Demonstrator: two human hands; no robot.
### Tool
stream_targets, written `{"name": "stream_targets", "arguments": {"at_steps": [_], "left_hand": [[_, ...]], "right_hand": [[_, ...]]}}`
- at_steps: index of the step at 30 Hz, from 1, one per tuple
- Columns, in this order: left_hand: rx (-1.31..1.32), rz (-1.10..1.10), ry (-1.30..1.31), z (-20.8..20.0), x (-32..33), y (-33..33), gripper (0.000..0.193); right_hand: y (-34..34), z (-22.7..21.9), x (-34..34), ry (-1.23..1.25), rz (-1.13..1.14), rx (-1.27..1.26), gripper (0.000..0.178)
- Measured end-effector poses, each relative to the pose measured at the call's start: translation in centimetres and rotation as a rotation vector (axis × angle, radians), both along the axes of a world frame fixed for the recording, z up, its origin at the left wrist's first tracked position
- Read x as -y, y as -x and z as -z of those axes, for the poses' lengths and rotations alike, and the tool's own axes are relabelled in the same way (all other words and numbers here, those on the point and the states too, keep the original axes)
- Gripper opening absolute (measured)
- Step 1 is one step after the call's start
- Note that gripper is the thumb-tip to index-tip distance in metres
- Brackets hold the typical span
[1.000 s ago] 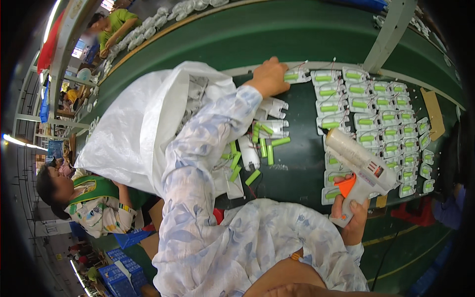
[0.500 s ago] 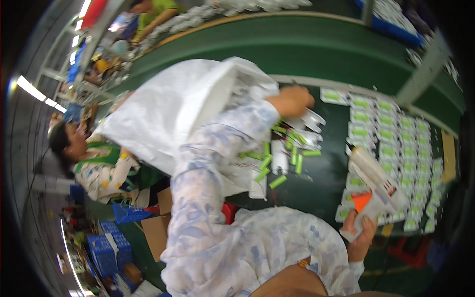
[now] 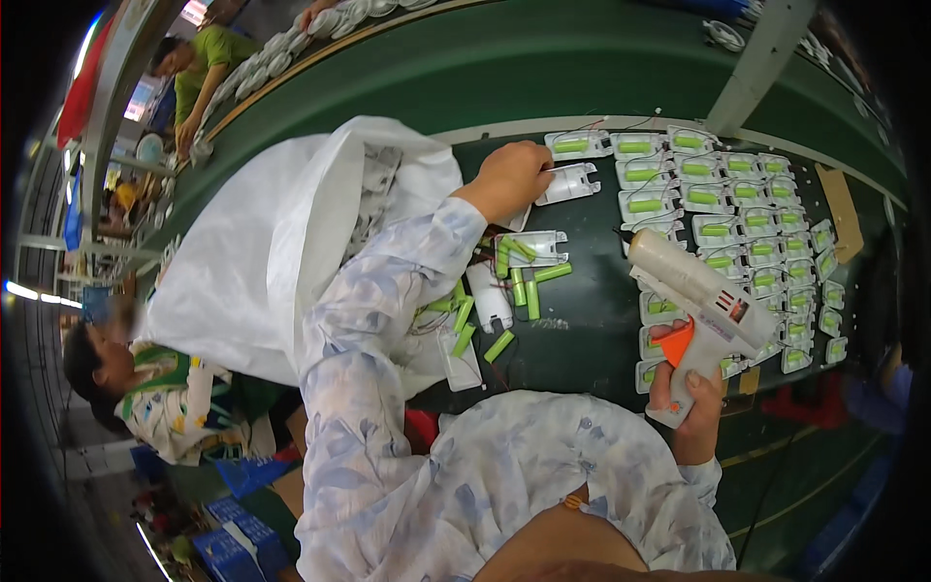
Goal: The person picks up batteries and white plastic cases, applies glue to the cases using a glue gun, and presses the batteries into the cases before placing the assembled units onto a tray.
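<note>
While right fingers (image 3: 660,386) around glue gun (image 3: 720,312), white casing (image 3: 571,184) against left fingers (image 3: 535,163), grip unclear.

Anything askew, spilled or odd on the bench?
Yes: loose green cells lie jumbled at mixed angles right of the white sack, some across white casings. It looks odd beside the orderly filled casings at right. No clear damage visible.
</note>
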State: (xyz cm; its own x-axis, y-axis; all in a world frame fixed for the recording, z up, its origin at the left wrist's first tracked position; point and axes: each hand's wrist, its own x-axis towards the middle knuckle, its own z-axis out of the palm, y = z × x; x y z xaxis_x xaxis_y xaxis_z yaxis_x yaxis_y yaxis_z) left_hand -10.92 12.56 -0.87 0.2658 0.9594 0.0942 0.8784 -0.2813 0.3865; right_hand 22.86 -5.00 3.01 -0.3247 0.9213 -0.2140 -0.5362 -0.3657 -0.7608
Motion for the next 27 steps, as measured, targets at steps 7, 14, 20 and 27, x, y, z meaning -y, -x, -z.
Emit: {"name": "stream_targets", "arguments": {"at_steps": [7,14,20,27], "left_hand": [[0.228,0.052,-0.364,-0.6,1.3,-1.5,0.011],[-0.001,0.248,-0.177,-2.4,6.3,-3.4,0.021],[-0.231,0.307,0.019,-3.4,7.9,-1.9,0.027],[-0.337,0.206,0.062,-2.4,7.3,-2.9,0.017]], "right_hand": [[-2.5,1.4,2.0,0.008,0.022,-0.032,0.079],[-3.1,1.9,2.3,0.004,0.018,-0.053,0.076],[-2.4,0.9,1.9,-0.041,-0.023,-0.045,0.07],[-1.7,0.1,1.2,-0.07,-0.06,-0.045,0.065]]}}
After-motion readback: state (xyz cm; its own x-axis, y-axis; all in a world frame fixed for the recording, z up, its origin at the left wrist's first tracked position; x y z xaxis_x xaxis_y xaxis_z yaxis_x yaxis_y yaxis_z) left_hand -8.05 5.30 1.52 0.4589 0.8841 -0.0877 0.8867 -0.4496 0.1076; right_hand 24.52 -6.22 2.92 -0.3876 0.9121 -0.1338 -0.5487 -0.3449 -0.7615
